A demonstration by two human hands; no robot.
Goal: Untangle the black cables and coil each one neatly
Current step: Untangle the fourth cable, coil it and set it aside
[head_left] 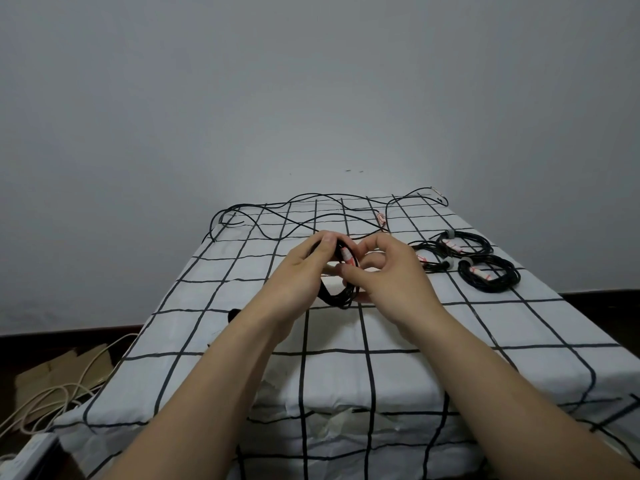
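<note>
Holding one black coil [341,293], left hand [303,271] and right hand [393,277] curl fingers [327,242] round it.

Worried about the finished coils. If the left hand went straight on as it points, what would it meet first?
Probably the loose cables at the table's far end; the left hand, gripping the held coil, points well left of the finished coils. Depth is unclear.

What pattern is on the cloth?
White cloth with a black grid of squares, seen in the head view.
</note>
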